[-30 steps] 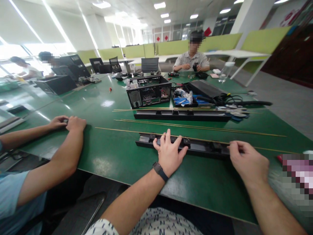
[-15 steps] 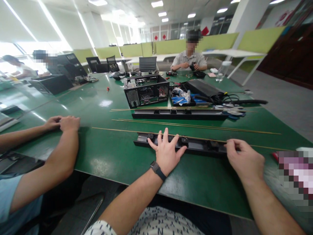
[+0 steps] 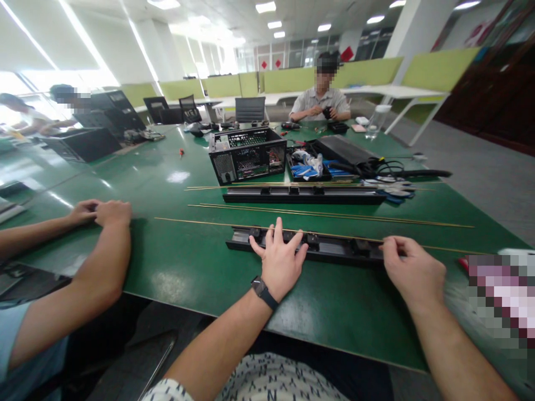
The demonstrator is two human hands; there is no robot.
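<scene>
A long black plastic strip [image 3: 334, 250] lies across the green table [image 3: 200, 262] in front of me. My left hand [image 3: 278, 260], with a dark watch on the wrist, rests flat on its left part, fingers spread. My right hand [image 3: 412, 272] is at the strip's right end, fingers curled and pinching a thin brass rod [image 3: 200, 223] that runs along the strip's far edge. More brass rods [image 3: 334, 215] lie just beyond. A second black strip [image 3: 298, 195] lies farther back.
An open black computer case [image 3: 248, 154] and a tray of cables and parts [image 3: 317, 165] stand behind the strips. A co-worker's forearms [image 3: 83, 262] rest on the table at my left. Another person sits at the far side [image 3: 320, 103]. A blurred patch [image 3: 499, 295] covers the right edge.
The view has drifted slightly, so everything sits a little left and lower. My hands keep their places on the strip and rod; nothing was picked up or let go.
</scene>
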